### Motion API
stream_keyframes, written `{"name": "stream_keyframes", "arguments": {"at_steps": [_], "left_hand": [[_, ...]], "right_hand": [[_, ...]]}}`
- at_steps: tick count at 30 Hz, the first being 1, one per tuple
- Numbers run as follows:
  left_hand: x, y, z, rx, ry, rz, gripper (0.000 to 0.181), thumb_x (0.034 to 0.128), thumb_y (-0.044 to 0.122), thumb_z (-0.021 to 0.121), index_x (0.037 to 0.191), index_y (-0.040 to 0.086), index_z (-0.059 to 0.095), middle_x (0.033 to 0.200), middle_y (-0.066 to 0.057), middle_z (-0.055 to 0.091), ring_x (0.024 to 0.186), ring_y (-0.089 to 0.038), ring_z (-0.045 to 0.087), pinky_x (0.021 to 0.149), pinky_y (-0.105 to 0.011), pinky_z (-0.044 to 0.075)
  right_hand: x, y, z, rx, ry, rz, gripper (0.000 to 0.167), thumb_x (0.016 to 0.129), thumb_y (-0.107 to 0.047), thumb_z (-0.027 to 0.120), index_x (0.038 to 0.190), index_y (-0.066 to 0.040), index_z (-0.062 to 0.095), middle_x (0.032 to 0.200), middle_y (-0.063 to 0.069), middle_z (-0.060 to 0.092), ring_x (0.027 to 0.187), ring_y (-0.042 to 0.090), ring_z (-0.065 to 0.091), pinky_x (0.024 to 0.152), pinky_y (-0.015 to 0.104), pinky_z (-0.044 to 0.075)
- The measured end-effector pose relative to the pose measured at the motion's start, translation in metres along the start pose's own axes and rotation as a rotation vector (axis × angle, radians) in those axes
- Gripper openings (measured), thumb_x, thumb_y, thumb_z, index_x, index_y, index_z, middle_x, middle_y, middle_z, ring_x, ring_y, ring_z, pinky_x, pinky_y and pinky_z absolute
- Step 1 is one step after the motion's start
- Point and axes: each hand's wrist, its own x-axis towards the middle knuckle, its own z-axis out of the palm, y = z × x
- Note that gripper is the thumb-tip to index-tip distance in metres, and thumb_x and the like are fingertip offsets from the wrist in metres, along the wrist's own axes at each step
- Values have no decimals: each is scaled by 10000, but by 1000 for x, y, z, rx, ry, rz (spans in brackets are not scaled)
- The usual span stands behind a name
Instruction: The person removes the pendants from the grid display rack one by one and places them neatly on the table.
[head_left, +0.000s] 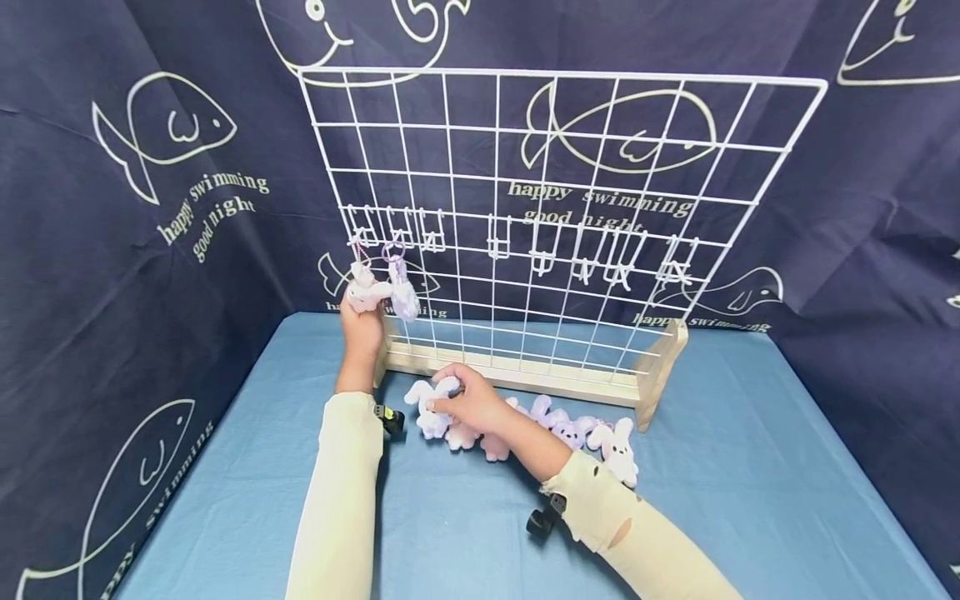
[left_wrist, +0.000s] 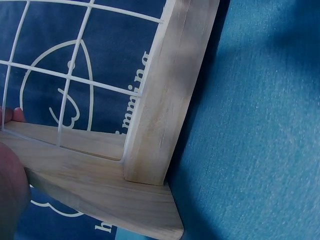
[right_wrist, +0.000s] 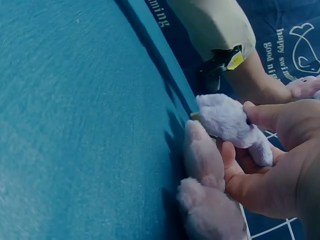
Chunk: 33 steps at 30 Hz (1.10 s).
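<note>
In the head view my left hand (head_left: 362, 325) is at the rack's left end, behind a hanging pink bunny keychain (head_left: 366, 293). The left wrist view shows its thumb (left_wrist: 11, 187) and fingertips on either side of the wooden stand (left_wrist: 150, 110), gripping it. A lavender keychain (head_left: 402, 292) hangs beside the pink one. With thumb and fingers, my right hand (head_left: 474, 402) pinches a lavender bunny plush (right_wrist: 225, 120) low in front of the rack. Pink bunny plushes (right_wrist: 204, 155) lie right beside that hand, partly covered by it in the head view.
A white wire grid (head_left: 517, 175) stands upright on the blue table (head_left: 465, 533), with several white hooks (head_left: 498, 242) across it. More lavender plushes (head_left: 567, 429) and a white bunny plush (head_left: 618, 454) lie along its base. Dark fish-print cloth (head_left: 150, 292) surrounds the table.
</note>
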Motion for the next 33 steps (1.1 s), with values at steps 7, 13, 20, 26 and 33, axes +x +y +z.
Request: {"name": "stream_keyframes", "arguments": {"at_steps": [7,13,20,26,33], "left_hand": [[0,1,3,-13,-1,16,285,925,-125,511,965,132,627,737,114,551,670,-17,508,668,-160,449],[-2,2,4,-30,3,-15,248,952,-102,541,1027,108,650,782,113,571,706,-22,534,702,-150,465],[-1,-1,6,-45,6,-6,267,940,-107,536,977,134,642,763,104,569,695,-21,530,693,-156,466],[0,-3,5,-27,37,5,147,955,-35,609,1059,36,685,782,112,573,707,-18,526,700,-162,468],[-1,0,1,-6,34,-5,271,923,-98,573,1188,-115,630,796,130,569,731,-15,523,721,-153,466]], "right_hand": [[-2,3,2,-66,6,-21,349,897,-46,801,1197,19,634,876,42,641,642,62,573,596,195,485],[-3,8,2,-187,7,-33,303,876,-80,829,1145,-33,699,843,34,663,677,71,576,629,203,488],[-5,11,4,-320,53,-64,289,866,-131,855,1121,-76,730,936,79,674,736,91,585,658,214,508],[-7,13,8,-451,114,-148,259,857,-137,866,1076,-55,754,1167,145,653,913,179,620,820,252,541],[-12,10,16,-583,121,-201,239,888,-149,825,1084,-45,734,1271,159,606,1104,281,634,969,406,565]]}}
